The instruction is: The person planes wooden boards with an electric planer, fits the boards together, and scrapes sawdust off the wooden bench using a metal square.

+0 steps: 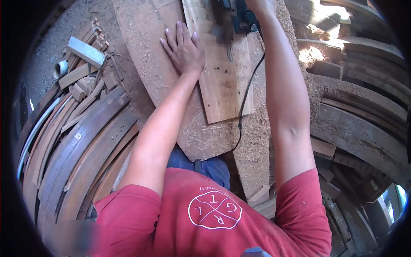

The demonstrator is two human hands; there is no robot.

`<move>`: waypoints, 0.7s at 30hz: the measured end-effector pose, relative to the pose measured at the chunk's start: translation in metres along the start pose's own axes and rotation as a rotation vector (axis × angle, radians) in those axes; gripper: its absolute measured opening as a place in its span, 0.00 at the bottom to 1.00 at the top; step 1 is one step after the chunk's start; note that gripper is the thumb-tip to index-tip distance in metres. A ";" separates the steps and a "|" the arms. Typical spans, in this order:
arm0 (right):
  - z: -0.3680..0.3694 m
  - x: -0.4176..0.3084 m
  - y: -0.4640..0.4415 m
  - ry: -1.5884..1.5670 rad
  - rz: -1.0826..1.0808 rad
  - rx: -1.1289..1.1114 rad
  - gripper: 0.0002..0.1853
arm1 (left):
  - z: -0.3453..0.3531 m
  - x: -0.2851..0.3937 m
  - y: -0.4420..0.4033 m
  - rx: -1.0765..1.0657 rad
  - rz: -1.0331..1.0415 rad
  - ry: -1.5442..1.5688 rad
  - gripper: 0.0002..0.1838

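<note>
Shaving-strewn table (204, 140) | board (224, 88) lies on it | left hand (186, 53) sits flat across its edge, fingers spread, likely steadying it | right hand (262, 6) at power tool (243, 23), fingers cropped, can't tell grip

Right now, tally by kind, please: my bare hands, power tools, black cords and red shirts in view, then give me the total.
Hands: 2, left hand and right hand, the latter partly cut off
Power tool: 1
Black cord: 1
Red shirt: 1
Total: 5
</note>
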State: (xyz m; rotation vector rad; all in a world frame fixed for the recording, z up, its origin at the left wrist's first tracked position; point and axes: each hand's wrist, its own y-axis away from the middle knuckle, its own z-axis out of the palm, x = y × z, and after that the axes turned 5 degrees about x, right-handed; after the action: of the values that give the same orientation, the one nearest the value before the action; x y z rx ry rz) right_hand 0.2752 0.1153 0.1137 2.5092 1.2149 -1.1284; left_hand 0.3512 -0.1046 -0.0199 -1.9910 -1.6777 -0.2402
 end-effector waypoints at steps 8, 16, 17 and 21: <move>-0.148 0.048 0.279 0.089 0.196 -0.156 0.23 | 0.002 0.002 0.000 0.035 -0.027 0.027 0.30; -0.193 0.051 0.364 0.021 0.437 -0.147 0.30 | -0.005 0.001 0.000 -0.007 -0.012 0.011 0.30; -0.183 0.044 0.336 0.022 0.407 -0.158 0.30 | -0.005 0.002 0.000 -0.007 -0.006 0.009 0.30; -0.129 0.035 0.236 0.040 0.269 -0.090 0.12 | -0.006 0.001 -0.001 -0.022 0.005 -0.019 0.30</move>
State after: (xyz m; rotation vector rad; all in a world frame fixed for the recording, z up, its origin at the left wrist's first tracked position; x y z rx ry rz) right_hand 0.5332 0.0332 0.1367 2.5409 0.8803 -0.9416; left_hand 0.3518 -0.1065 -0.0141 -2.0190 -1.6883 -0.2398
